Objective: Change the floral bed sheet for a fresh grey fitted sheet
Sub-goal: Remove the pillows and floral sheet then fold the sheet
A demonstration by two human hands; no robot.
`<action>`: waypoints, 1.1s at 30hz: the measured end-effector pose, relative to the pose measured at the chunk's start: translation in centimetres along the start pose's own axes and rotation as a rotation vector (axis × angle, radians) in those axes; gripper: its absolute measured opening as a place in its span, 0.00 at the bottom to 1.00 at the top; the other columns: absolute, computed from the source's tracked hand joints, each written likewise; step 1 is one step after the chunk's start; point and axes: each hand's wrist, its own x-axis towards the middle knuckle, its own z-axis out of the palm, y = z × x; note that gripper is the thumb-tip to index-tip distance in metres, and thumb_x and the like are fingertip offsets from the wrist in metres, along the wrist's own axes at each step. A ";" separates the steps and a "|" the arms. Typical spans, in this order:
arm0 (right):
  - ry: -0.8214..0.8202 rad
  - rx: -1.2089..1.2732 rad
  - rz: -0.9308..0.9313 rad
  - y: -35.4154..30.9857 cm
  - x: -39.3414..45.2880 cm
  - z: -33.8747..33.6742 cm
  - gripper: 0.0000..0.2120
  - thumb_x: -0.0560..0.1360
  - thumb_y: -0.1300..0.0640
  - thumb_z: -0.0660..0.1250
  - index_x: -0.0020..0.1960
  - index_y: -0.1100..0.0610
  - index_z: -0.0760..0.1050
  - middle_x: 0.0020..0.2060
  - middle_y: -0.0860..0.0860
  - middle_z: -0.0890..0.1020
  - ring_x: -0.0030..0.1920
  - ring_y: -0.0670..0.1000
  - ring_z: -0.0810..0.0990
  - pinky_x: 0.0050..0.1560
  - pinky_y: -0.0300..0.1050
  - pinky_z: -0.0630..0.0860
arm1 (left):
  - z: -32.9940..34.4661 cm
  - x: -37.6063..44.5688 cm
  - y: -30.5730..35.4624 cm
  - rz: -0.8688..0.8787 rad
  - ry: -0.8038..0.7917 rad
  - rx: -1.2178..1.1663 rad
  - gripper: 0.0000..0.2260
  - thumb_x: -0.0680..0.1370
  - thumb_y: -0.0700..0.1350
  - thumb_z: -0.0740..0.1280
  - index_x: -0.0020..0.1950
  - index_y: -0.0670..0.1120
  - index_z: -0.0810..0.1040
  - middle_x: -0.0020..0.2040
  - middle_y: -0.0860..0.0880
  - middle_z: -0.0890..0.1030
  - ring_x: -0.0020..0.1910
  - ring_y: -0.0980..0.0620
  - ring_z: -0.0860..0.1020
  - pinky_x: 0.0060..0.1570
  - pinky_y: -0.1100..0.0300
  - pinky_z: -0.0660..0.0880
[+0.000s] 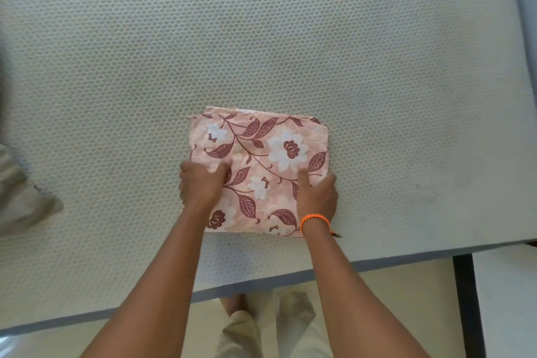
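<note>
Folded floral sheet [258,171] on bare mattress [290,38], clamped at both near corners; left hand [200,186] pinching one edge, right hand [318,196] gripping the other; beyond both grips, loose layers liable to sag open if lifted unevenly.

One folded floral bed sheet [258,171] lies on one bare mattress [261,38], with two hands on it: the left hand [200,186] and the right hand [316,195]. One orange wrist cord [315,219] circles the right wrist. One blurred cloth bundle [20,192] sits at the mattress's left edge.
</note>
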 end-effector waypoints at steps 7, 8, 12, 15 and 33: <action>-0.283 0.375 -0.216 -0.9 0.2 -3.5 0.16 0.76 0.41 0.75 0.49 0.54 0.82 0.44 0.48 0.88 0.46 0.48 0.87 0.50 0.56 0.85 | -6.4 -1.5 0.2 0.061 -0.363 -0.440 0.14 0.81 0.51 0.74 0.61 0.43 0.84 0.51 0.43 0.89 0.50 0.41 0.88 0.56 0.40 0.84; -0.302 0.386 -0.256 -1.8 -0.5 -3.9 0.15 0.77 0.41 0.75 0.53 0.53 0.83 0.48 0.47 0.88 0.50 0.47 0.87 0.54 0.56 0.84 | -7.2 -2.1 0.1 0.075 -0.347 -0.464 0.14 0.81 0.52 0.74 0.61 0.44 0.85 0.52 0.44 0.89 0.50 0.41 0.88 0.56 0.40 0.83; -0.334 0.374 -0.382 -5.3 -3.6 -5.6 0.15 0.77 0.42 0.74 0.58 0.50 0.82 0.52 0.45 0.87 0.54 0.45 0.85 0.59 0.55 0.83 | -10.8 -4.9 -0.5 0.106 -0.237 -0.524 0.13 0.81 0.54 0.74 0.59 0.47 0.85 0.51 0.46 0.89 0.50 0.43 0.88 0.56 0.41 0.84; -0.365 0.364 -0.450 -8.0 -6.6 -6.9 0.13 0.78 0.44 0.75 0.57 0.51 0.83 0.51 0.45 0.87 0.52 0.45 0.86 0.57 0.56 0.83 | -14.2 -8.0 -0.8 0.126 -0.156 -0.584 0.12 0.81 0.54 0.73 0.57 0.47 0.85 0.49 0.47 0.89 0.47 0.45 0.89 0.50 0.47 0.85; -0.711 0.200 -0.735 -20.4 -36.7 -11.3 0.16 0.77 0.40 0.73 0.59 0.48 0.81 0.52 0.45 0.87 0.51 0.48 0.87 0.54 0.57 0.85 | -40.3 -27.3 -13.4 0.128 0.234 -0.958 0.13 0.81 0.54 0.73 0.58 0.46 0.84 0.47 0.47 0.89 0.45 0.47 0.89 0.40 0.55 0.85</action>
